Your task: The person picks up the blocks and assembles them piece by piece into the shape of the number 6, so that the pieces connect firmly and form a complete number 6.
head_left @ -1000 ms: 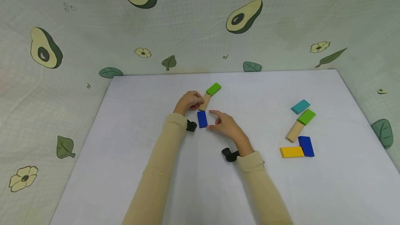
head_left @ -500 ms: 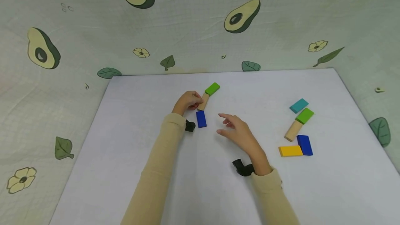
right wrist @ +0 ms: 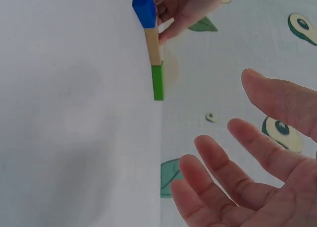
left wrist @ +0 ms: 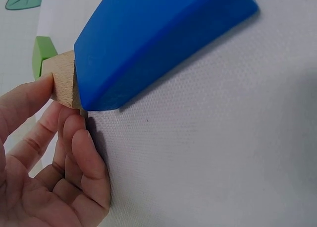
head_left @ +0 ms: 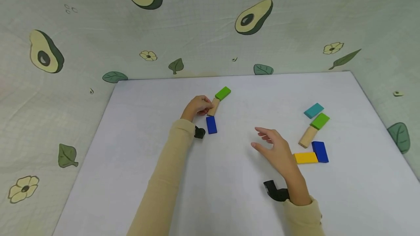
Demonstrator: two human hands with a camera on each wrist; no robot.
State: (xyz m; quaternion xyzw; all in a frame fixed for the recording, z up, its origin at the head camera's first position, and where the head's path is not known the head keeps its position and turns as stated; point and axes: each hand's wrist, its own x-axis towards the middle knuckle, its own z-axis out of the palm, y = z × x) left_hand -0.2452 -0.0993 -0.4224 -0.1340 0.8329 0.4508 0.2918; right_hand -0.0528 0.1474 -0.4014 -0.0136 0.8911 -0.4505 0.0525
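My left hand [head_left: 198, 105] holds a plain wooden block [head_left: 214, 107], its thumb on the block and the other fingers curled low beside it. A green block [head_left: 223, 93] continues from the wooden one's far end, and a dark blue block [head_left: 211, 125] lies at its near end. Up close in the left wrist view, the blue block [left wrist: 153, 43] covers part of the wooden block [left wrist: 62, 78]. My right hand [head_left: 275, 150] is raised over the table to the right, thumb and fingers spread apart, holding nothing.
On the right lie a teal block [head_left: 314, 110], a second green block [head_left: 319, 121], a second wooden block [head_left: 308, 136], another blue block [head_left: 320, 151] and a yellow block [head_left: 306, 158]. A printed cloth [head_left: 203, 17] hangs behind the white table [head_left: 147, 137].
My right hand has drawn away from the blue block, moving right and toward me. The left hand stays at the wooden block, and the blocks keep their places.
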